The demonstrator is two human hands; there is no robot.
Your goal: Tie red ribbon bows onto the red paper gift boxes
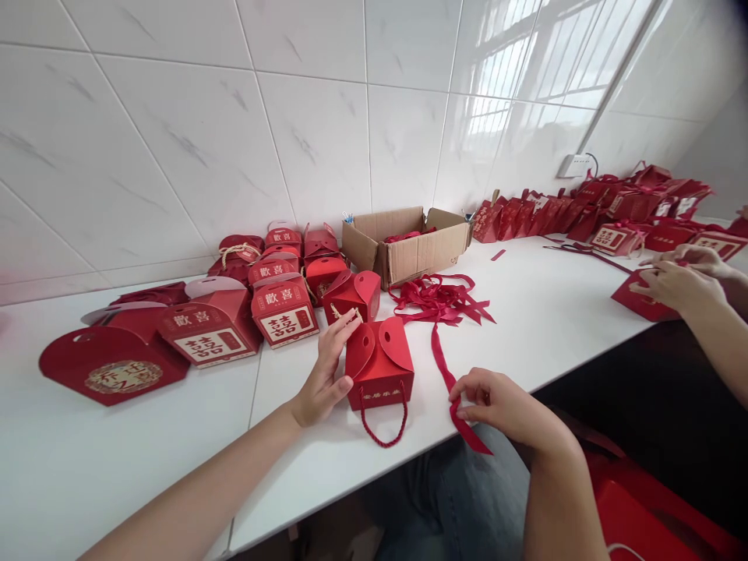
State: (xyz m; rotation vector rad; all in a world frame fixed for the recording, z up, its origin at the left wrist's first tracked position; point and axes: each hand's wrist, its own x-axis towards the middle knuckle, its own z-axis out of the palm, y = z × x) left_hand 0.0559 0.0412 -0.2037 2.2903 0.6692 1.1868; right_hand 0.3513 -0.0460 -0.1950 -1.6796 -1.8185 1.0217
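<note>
Satiny ribbon (471,438) trails from right grip (492,400) near curve-flapped box (382,365).

Your knees (473,491) were partly hidden under the table (280,467); the co-worker's arms (716,327) ran off the right edge.

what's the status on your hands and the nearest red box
Left hand at left side of red box. Right hand pinching red ribbon. Box upright; tangled ribbons behind it, to the right.
</note>
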